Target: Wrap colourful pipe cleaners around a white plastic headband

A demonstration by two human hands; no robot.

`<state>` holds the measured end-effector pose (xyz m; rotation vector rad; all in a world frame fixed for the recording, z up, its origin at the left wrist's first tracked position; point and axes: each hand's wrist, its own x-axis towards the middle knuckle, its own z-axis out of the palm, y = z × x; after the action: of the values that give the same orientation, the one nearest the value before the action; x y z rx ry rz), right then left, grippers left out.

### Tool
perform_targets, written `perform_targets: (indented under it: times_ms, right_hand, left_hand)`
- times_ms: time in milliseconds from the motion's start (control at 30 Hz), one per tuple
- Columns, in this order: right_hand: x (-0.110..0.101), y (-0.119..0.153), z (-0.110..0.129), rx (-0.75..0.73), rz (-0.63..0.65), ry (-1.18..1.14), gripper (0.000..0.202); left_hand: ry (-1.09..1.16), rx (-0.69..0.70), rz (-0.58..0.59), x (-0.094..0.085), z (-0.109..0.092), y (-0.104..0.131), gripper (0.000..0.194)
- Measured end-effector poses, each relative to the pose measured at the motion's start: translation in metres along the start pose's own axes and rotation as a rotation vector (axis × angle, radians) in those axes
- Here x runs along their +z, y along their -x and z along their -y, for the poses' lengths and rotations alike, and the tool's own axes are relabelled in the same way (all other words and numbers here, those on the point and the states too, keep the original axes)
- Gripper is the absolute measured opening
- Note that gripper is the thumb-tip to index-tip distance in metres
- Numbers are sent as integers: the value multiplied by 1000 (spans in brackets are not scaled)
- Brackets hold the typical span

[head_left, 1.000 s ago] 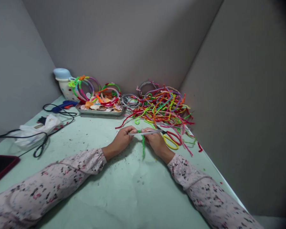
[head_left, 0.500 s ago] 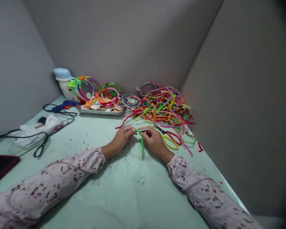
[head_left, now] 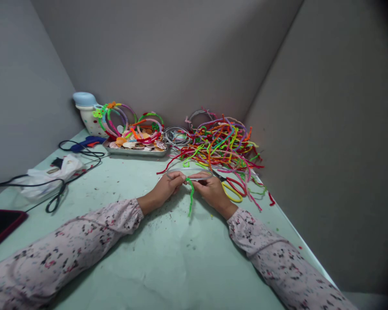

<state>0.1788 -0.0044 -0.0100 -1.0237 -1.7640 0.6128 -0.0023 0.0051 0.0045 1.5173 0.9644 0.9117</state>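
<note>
My left hand (head_left: 168, 186) and my right hand (head_left: 212, 190) are close together above the middle of the table. Between them runs a thin grey-white hoop (head_left: 189, 169), pinched by the fingers of both hands. A green pipe cleaner (head_left: 191, 199) is wrapped round the hoop in the gap between my fingertips, and its loose end hangs down toward the table. Just right of my right hand lie scissors (head_left: 235, 190) with red and yellow handles.
Behind my hands is a tangled heap of colourful pipe cleaners (head_left: 221, 137). A metal tray (head_left: 134, 152) holds decorated hoops and small pieces. Farther left are a white plastic bag (head_left: 47, 177), black cables (head_left: 64, 184), a dark red-edged device (head_left: 3, 226) and a blue-lidded container (head_left: 89, 116).
The hanging green end has swung slightly left. My right hand has shifted a little, and the hoop's far edge sits slightly lower.
</note>
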Motion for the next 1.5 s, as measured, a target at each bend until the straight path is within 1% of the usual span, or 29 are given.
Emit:
perform_targets:
  times_ms: [167,367,567,733,933,1100,1233,1300,1400,1500]
  right_hand:
    - [-2,0,1,-10,3,-2,17]
    - [-2,1,2,-1,7,8,16]
    - [-1,1,-1,-42,2,23,16]
    - [-2,0,-2,-74,2,50,15]
    - [-3,0,-2,-76,-10,71,14]
    - [-2,1,4,-44,-18,64,14]
    - [-2,1,6,-11,-29,5,16]
    - [0,2,6,16,-24,-43,19]
    - [2,2,6,63,-23,-107,21]
    - [3,2,7,91,-29,-134,19]
  left_hand:
    - [-43,-31,4,0,-2,2,29]
    - [-23,-64,-12,2,-5,3,29]
    - [15,-32,-4,1,-3,1,25]
    - [-12,-100,-6,1,-5,2,27]
    - [-67,-33,3,1,-4,3,28]
    - [-77,-3,18,0,-5,2,29]
    - [-129,54,23,-1,-3,1,30]
    - [-137,58,32,-2,-1,1,29]
    - [-161,55,16,-2,0,1,30]
    - [-208,99,-15,-3,0,2,32]
